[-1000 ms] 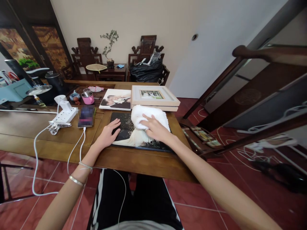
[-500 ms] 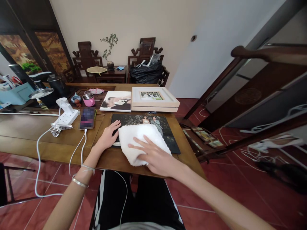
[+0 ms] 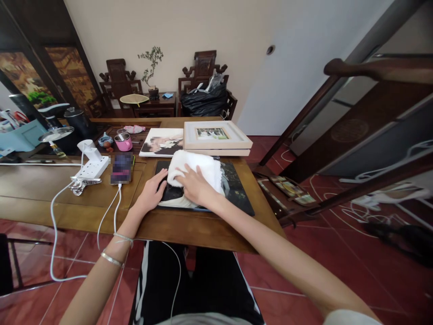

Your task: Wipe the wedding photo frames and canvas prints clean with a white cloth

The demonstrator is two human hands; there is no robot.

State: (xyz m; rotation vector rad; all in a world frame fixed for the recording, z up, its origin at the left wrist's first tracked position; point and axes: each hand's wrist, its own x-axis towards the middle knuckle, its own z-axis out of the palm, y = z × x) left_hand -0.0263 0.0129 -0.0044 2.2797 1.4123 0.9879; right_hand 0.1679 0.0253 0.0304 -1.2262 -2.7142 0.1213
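A dark frameless photo print (image 3: 237, 189) lies flat near the front edge of the wooden table (image 3: 40, 189). My right hand (image 3: 194, 187) presses a white towel (image 3: 199, 168) onto the print's far left part, fingers spread flat over the cloth. My left hand (image 3: 154, 192) rests on the print's left edge, fingers slightly curled, steadying it. Beyond the print lie another photo print (image 3: 162, 142) and a stack of light wooden picture frames (image 3: 216, 137).
Left of the print are a phone (image 3: 122, 168) on a white cable, a white power strip (image 3: 89, 168) and a pink cup (image 3: 123, 142). Carved chairs and a black bag (image 3: 203, 99) stand at the far wall. A dark wooden stair rail (image 3: 355, 72) rises on the right.
My right hand swept the towel from the print's far right down to the near edge, then back up to the far left. My left hand stayed on the left edge.
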